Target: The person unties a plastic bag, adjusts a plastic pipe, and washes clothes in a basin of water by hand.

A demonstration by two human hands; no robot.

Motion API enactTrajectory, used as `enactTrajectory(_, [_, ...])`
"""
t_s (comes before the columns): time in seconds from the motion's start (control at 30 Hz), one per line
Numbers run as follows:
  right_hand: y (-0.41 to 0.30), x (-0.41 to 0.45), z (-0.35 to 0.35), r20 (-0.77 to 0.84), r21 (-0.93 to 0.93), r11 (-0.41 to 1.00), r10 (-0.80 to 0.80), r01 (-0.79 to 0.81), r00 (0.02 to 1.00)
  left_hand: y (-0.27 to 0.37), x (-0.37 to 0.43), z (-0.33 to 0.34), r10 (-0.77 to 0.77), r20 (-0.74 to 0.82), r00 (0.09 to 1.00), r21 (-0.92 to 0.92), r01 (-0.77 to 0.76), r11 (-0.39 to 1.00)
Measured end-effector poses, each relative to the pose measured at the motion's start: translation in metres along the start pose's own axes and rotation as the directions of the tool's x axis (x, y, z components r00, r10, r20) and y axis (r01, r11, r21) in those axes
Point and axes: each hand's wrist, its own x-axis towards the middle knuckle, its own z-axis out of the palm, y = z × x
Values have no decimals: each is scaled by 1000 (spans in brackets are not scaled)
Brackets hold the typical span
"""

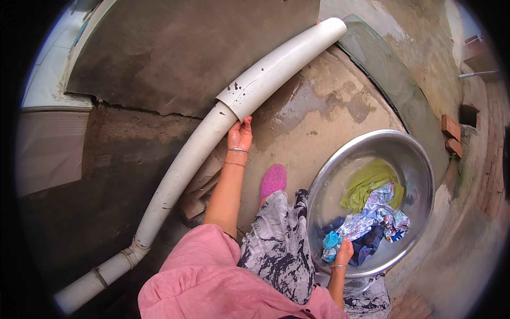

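My left hand (240, 136) is raised under the white plastic pipe, its fingers curled at the lower rim of the wider pipe section (279, 67). That section is sleeved over a narrower pipe (187, 155). Some of my fingertips are hidden behind it. My right hand (345, 252) reaches over the near rim of a large metal basin (427, 175) and is closed on a patterned cloth (360, 223). Beside that hand lies a bunched turquoise cloth (331, 241). A dark blue cloth (368, 245) and a yellow-green cloth (368, 183) also lie in the basin, with cloudy water around them.
Wet concrete ground (303, 115) spreads under the pipe. A raised slab (398, 75) runs behind the basin, with red bricks (451, 127) at the right. Loose bricks (195, 205) lie beneath the pipe. A pink slipper (273, 177) is on my foot.
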Motion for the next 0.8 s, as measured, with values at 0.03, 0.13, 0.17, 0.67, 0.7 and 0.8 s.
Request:
enactTrajectory(0.03, [-2, -1, 2, 3, 10, 1000, -3, 3, 1000, 3, -7, -3, 0, 65, 998, -13, 0, 1000])
enactTrajectory(0.13, [-7, -4, 5, 3, 109, 994, 22, -22, 1000, 3, -23, -2, -42, 176, 984, -105, 61, 993])
enactTrajectory(0.17, [-8, -5, 6, 3, 144, 989, 33, -34, 999, 2, -27, 0, -82, 222, 972, -181, 124, 976])
enactTrajectory(0.67, [9, -7, -8, -98, 232, 973, 7, 16, 995, -2, -58, 35, -118, 119, 986, -64, 126, 990])
enactTrajectory(0.7, [8, -9, -6, -92, 245, 970, 10, 13, 996, -2, -54, 38, -97, 41, 994, -89, 101, 991])
enactTrajectory(0.8, [7, -12, -3, -90, 280, 960, 16, 10, 996, -4, -38, 34, -54, -42, 998, -115, 49, 992])
